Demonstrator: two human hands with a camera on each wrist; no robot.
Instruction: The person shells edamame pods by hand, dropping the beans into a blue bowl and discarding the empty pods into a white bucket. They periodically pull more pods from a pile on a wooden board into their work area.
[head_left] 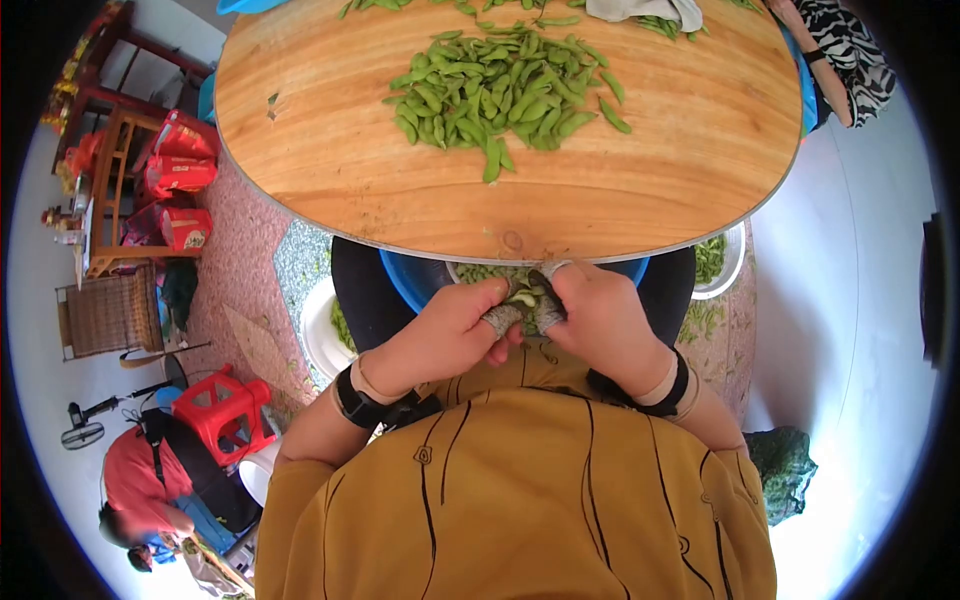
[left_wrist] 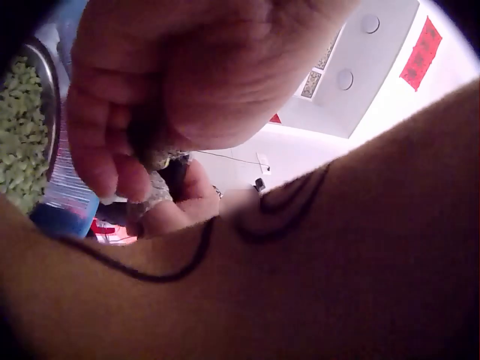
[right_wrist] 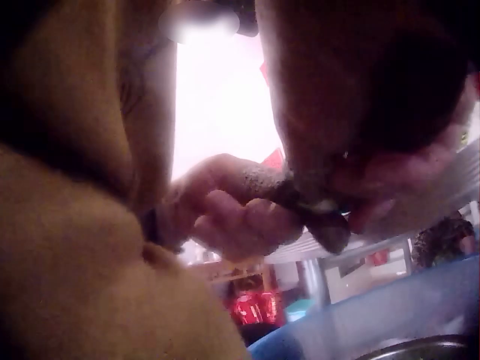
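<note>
In the head view my left hand (head_left: 430,325) and right hand (head_left: 610,315) meet just below the table's near edge. Between their fingertips they pinch a green soybean pod (head_left: 524,297). Grey wrappings (head_left: 505,319) cover some thumb and finger ends. Under the hands sits a blue basin (head_left: 412,283) with shelled green beans (head_left: 485,271) inside. The left wrist view shows those beans in a metal bowl (left_wrist: 54,105) beside my curled left fingers. In the right wrist view, the hands are dark and the pod is mostly hidden.
A pile of pods (head_left: 490,90) lies on the wooden table (head_left: 650,190). White tubs (head_left: 318,325) with pods stand on both sides. A red stool (head_left: 222,410) and a person in red (head_left: 145,475) are at left; another person's arm (head_left: 828,75) shows at upper right.
</note>
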